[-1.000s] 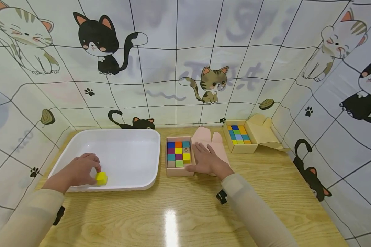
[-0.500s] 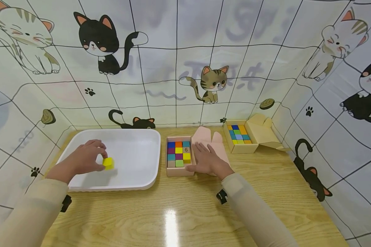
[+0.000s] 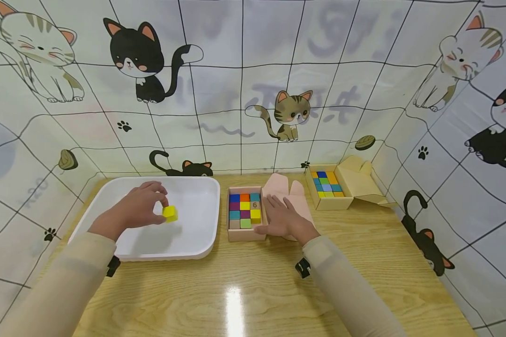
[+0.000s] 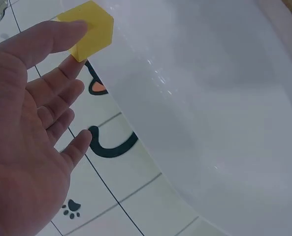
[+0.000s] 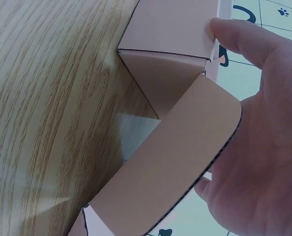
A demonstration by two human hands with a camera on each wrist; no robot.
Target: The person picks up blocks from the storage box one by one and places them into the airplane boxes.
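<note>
My left hand (image 3: 137, 206) pinches a yellow cube (image 3: 170, 214) between thumb and fingertips, held above the white tray (image 3: 194, 238). In the left wrist view the thumb lies across the yellow cube (image 4: 97, 32); the other fingers hang loosely below it. My right hand (image 3: 284, 217) lies with fingers extended over the lid of the pink box (image 3: 246, 235), its thumb at the box's side edge. Several coloured cubes fill that box in rows, one marked 6; a yellow cube (image 3: 255, 216) on the right side sits higher than its neighbours.
A yellow box (image 3: 333, 203) of coloured cubes stands open at the back right, its lid (image 3: 358, 182) folded outward. Behind the wooden table (image 3: 194, 299) rises a cat-printed wall covering (image 3: 219, 89). In the right wrist view, a cardboard flap (image 5: 170, 162) sticks up beside the right hand.
My left hand has carried the yellow cube to the right and away from me, from the tray's near left part to above its middle. The right hand stays in place.
</note>
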